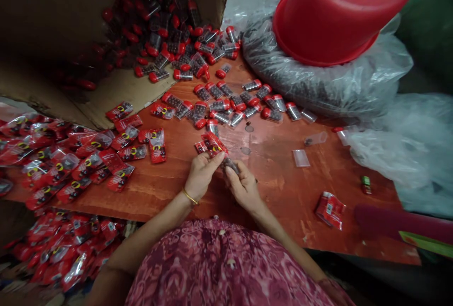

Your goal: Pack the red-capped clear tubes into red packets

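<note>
My left hand [201, 174], with a gold bangle at the wrist, pinches a red printed plastic pouch [212, 144] just above the orange-red table [283, 188]. My right hand [243, 184] is closed around a small clear vial of dark seeds [230, 164], its end close to the pouch. Both hands meet near the table's front edge. Many red-capped vials [219, 101] lie scattered behind them. Filled red pouches [81, 160] are heaped at the left.
A cardboard box [106, 94] on its side spills vials at the back left. A red bucket [336, 13] rests on a large clear bag of dark seeds [318, 84]. Loose pouches [330, 209], an empty vial [315, 138] and more plastic sheeting [406, 145] lie at the right.
</note>
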{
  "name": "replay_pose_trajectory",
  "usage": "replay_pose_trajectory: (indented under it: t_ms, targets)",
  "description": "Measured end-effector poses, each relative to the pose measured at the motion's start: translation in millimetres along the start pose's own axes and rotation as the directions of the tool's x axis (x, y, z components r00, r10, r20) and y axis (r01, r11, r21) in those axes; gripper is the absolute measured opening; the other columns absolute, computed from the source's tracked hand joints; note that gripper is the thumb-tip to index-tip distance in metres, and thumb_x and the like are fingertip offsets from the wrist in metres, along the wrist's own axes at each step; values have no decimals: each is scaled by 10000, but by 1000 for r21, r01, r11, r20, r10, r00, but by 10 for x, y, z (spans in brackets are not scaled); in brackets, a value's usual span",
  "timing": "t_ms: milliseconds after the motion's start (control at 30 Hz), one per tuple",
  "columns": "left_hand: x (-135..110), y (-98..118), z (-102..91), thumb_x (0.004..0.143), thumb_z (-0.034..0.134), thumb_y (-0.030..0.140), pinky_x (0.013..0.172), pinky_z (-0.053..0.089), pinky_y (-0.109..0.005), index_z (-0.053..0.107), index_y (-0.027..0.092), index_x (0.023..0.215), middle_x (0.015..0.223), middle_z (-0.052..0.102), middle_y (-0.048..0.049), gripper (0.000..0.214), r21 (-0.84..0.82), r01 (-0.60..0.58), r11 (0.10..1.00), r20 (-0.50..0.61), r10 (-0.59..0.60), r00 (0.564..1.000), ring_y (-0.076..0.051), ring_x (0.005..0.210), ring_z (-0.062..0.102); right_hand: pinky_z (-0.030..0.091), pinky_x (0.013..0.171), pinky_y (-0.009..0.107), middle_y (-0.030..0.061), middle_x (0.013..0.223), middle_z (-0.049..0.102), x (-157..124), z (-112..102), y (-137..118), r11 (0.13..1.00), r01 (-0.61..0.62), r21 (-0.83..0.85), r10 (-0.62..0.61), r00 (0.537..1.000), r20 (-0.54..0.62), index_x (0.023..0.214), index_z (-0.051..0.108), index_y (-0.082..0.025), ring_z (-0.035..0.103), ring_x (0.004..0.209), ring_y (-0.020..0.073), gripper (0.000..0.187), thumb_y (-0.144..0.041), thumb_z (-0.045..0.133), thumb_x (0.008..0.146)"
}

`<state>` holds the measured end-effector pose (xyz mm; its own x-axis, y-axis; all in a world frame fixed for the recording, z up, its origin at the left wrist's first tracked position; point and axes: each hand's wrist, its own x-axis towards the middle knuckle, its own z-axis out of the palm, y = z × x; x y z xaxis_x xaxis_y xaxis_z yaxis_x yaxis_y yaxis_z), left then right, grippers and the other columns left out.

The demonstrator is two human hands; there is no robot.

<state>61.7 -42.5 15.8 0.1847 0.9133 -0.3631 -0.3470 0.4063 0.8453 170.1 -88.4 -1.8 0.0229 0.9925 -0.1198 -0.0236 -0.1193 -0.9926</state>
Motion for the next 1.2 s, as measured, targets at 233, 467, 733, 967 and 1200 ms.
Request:
replay_pose_trajectory:
  t_ms: [233, 467, 733, 967, 1200]
  targets:
    - [-23, -41, 12, 660, 689, 422, 696, 447, -241, 681, 149, 726, 679, 663, -11, 281, -23, -33, 999, 25, 33, 999, -119, 665, 577, 337, 434, 198, -79, 567, 362, 34, 88, -52, 999, 6, 47, -4, 999, -48, 858, 474, -208, 332, 446, 73, 184, -390, 448, 864]
    - [38, 135, 68, 578, 743, 296, 654, 435, -245, 697, 124, 674, 619, 650, -16, 202, -13, 20, 1000, -8, -21, 1000, -121, 626, 561, 421, 624, 241, -4, 759, 536, 47, 63, 5, 955, 198, -221, -200, 980, 15, 967, 507, -197, 491, 659, 117, 179, -330, 438, 869]
    - [44, 128, 41, 612, 733, 346, 570, 425, -237, 683, 141, 680, 608, 639, -13, 222, 65, 49, 997, 98, -55, 994, -119, 577, 542, 367, 422, 209, -77, 552, 349, 33, 142, 5, 991, -26, 132, 29, 999, -22, 872, 456, -218, 332, 429, 73, 262, -478, 446, 845]
    - [93, 100, 14, 589, 750, 376, 670, 449, -230, 696, 141, 681, 682, 676, -12, 257, -44, -34, 998, 33, 36, 999, -105, 637, 562, 349, 428, 199, -67, 574, 390, 57, 80, -9, 999, 26, 31, -24, 998, -58, 865, 468, -206, 363, 454, 70, 242, -448, 465, 850]
    - [88, 79, -21, 629, 715, 374, 663, 471, -260, 700, 142, 738, 704, 687, -38, 257, 70, -43, 997, 61, 39, 997, -143, 670, 592, 447, 591, 248, -3, 728, 542, 153, 21, 8, 989, 88, -122, -87, 996, 12, 979, 522, -201, 509, 632, 121, 239, -396, 431, 875]
